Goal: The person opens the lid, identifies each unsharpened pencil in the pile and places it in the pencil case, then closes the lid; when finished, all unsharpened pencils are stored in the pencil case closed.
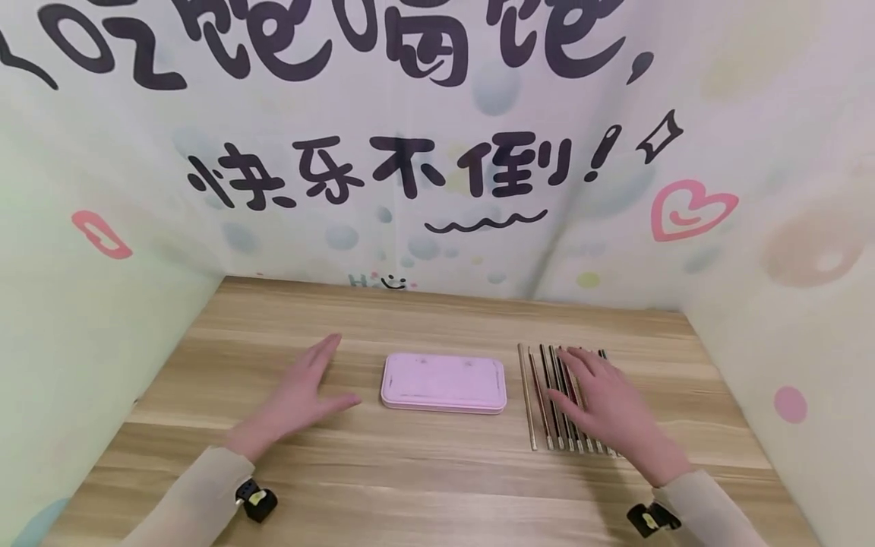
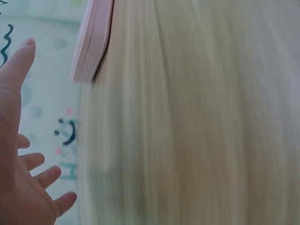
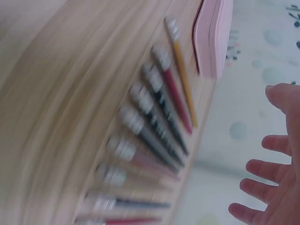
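A white wall (image 1: 437, 258) with dark lettering stands behind and beside 1 table (image 1: 410, 486), whose top is wood-grained; 2 arms in pale sleeves (image 1: 191, 494) reach in from the near edge, 1 at each side, slanting inward and forward; the left hand (image 1: 294, 395) is held to the left of the case, thumb stretched toward it and well apart from the fingers, which are extended and point forward; the right hand (image 1: 608, 403) is held above the pencils, hiding some of them in the head view, its fingers reaching forward and its thumb likewise apart, with a gap between its fingertips and the pencils in the right wrist view; 1 pink case (image 1: 444, 382) lies flat near the middle of the table, between the 2 hands and touching neither; the pencils (image 3: 151, 141) lie side by side in a row just right of the case, 9 showing in the right wrist view, among them 1 yellow and 2 red; 2 small black devices (image 1: 258, 501) sit at the wrists, 1 on each.
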Tool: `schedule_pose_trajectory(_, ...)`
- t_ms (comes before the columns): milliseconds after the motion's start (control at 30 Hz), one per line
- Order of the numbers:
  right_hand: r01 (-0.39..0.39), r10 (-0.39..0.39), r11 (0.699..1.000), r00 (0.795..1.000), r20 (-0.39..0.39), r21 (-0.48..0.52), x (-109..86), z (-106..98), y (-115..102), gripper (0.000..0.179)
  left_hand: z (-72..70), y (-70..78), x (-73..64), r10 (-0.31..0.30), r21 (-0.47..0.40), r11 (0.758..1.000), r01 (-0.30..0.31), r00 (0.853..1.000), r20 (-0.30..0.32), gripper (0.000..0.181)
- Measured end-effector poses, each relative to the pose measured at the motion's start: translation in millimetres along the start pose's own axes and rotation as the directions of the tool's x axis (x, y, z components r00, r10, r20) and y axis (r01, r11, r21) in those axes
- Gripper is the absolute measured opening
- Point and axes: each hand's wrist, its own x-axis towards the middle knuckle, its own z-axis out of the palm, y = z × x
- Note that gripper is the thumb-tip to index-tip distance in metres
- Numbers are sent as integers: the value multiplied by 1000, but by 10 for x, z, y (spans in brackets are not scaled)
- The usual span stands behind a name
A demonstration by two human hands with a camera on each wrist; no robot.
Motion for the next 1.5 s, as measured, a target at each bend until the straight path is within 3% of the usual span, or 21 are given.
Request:
schedule_pose_trajectory(133, 49, -49, 999, 999, 1, 10, 119, 113, -168, 64, 145, 96, 76, 4, -77, 997, -3, 1000, 17, 114)
schedule_pose_trajectory(400, 134, -135, 991, 990, 36, 21, 351, 257, -488, 65, 344, 230, 223, 35, -55, 998, -33, 999, 34, 117)
schedule_pose_trajectory(600, 196, -195, 981, 977, 84, 3, 506, 407, -688, 61, 444, 225, 332, 12, -78, 997, -7, 997, 71, 119)
schedule_pose_trajectory(733, 222, -218, 975, 968, 126, -20, 563, 493, -806, 61, 508, 202, 377, 32, -53, 998, -28, 996, 81, 119)
schedule_pose_trajectory(967, 268, -257, 963, 950, 176, -39, 584, 609, -937, 58, 573, 226, 388, 77, -56, 996, -73, 995, 71, 113)
schedule_pose_trajectory(1200, 254, -238, 965, 954, 183, -67, 580, 661, -1017, 54, 611, 238, 397, 99, -79, 992, -95, 994, 53, 108)
schedule_pose_trajectory(1500, 302, -282, 946, 947, 156, -121, 615, 737, -1075, 51, 588, 222, 405, 69, -96, 993, -64, 996, 55, 109)
